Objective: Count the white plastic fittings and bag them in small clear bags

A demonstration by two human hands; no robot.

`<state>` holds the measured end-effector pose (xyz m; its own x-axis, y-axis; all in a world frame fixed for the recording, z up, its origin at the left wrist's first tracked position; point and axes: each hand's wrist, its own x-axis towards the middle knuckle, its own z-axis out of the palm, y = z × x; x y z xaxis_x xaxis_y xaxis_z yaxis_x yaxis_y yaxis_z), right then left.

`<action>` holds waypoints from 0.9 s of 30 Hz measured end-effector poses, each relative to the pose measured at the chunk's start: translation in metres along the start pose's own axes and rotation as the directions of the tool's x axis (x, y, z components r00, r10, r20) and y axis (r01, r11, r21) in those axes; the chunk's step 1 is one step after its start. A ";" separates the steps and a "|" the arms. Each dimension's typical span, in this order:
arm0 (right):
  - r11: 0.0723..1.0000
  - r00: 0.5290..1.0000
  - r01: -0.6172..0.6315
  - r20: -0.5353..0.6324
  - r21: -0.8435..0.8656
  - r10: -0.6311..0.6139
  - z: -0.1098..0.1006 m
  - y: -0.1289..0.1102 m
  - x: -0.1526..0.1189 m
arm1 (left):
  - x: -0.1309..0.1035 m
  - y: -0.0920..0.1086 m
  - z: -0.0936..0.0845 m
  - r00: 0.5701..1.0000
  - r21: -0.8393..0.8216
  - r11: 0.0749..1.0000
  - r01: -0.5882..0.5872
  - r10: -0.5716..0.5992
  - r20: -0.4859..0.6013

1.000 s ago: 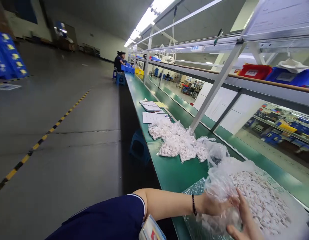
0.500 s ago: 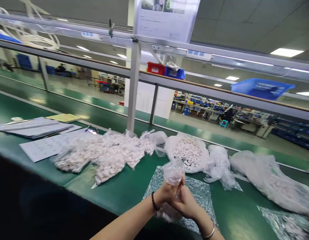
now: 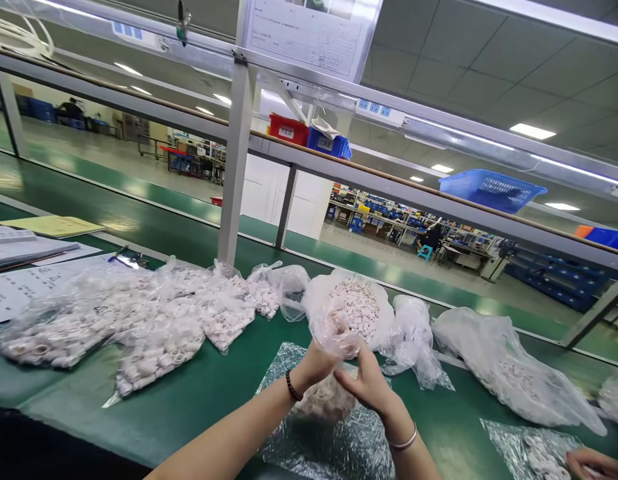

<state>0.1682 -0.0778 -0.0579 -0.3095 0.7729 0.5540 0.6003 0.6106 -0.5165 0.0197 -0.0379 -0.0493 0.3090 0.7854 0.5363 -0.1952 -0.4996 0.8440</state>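
Observation:
A clear plastic bag (image 3: pixel 325 401) of small white ring-like parts hangs just above a crinkled clear plastic sheet (image 3: pixel 333 447). My left hand (image 3: pixel 315 368), with a dark bead bracelet at the wrist, is closed around the bag's gathered neck. Against the other side of that neck is my right hand (image 3: pixel 369 385), wearing a silver bangle; its thumb points left and its fingers are partly hidden behind the plastic. The loose top of the bag bunches up above both hands. Behind it lies an open white bag (image 3: pixel 357 310) full of small white pieces.
Several filled clear bags (image 3: pixel 159 347) lie to the left, beside papers (image 3: pixel 33 280). To the right are a crumpled bag (image 3: pixel 413 340) and a large translucent bag (image 3: pixel 519 373). Another person's hand (image 3: pixel 593 461) touches white parts at lower right. A metal post (image 3: pixel 237 167) rises behind the bench.
The view has swung right and slightly closer. My hands have shifted a little apart, and the bag's filled bottom now shows below them. Another person's hand shows more at right.

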 end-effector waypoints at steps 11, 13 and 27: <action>0.998 0.997 0.068 -0.020 -0.007 -0.068 -0.031 0.005 0.030 | 0.031 -0.001 -0.030 0.919 -0.064 0.994 -0.083 0.101 0.381; 1.000 1.000 -0.002 0.001 0.015 0.002 -0.045 0.007 0.025 | 0.036 0.012 -0.044 0.929 0.035 0.999 -0.031 0.016 0.371; 0.581 0.870 0.165 -0.395 0.797 0.295 -0.046 0.007 0.031 | 0.038 0.004 -0.065 0.923 -0.217 0.905 0.365 -0.383 -0.046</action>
<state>0.1966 -0.0581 -0.0145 0.1995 0.7842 0.5875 -0.2905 0.6199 -0.7289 -0.0299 0.0141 -0.0252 0.3172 0.9326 0.1720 -0.2659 -0.0866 0.9601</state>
